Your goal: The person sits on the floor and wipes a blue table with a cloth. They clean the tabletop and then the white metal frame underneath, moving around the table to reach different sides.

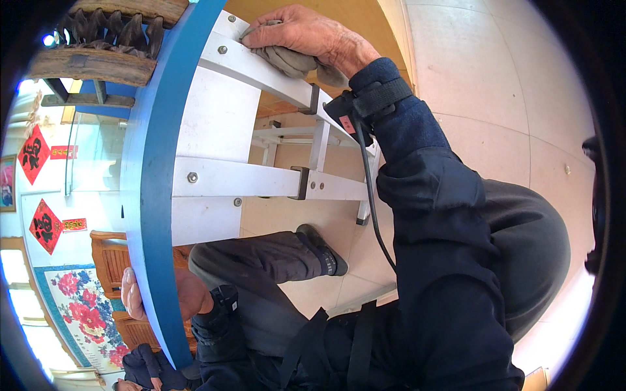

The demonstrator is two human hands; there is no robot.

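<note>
My right hand (298,39) holds a crumpled grey cloth (288,61) against a white metal leg (254,68) of a blue-topped table, near the tabletop's underside. Its thumb and fingers press the cloth to the leg. Lower left, my left hand (190,293) grips the edge of the blue tabletop (161,161), with fingers on the top face and the rest of the hand beneath. The table stands sideways in this tilted view. Beside it runs a second white leg (234,180), bolted and fitted with a black plastic collar (300,183). A black cable hangs from my right wrist.
White crossbars (320,146) join the legs low down. My shoe (323,251) rests on the tiled floor (469,97). A wooden panel (352,12) stands past my right hand. Wooden chairs (107,259) and another person in dark clothing (151,366) are beyond the tabletop. An old wooden frame (93,66) is upper left.
</note>
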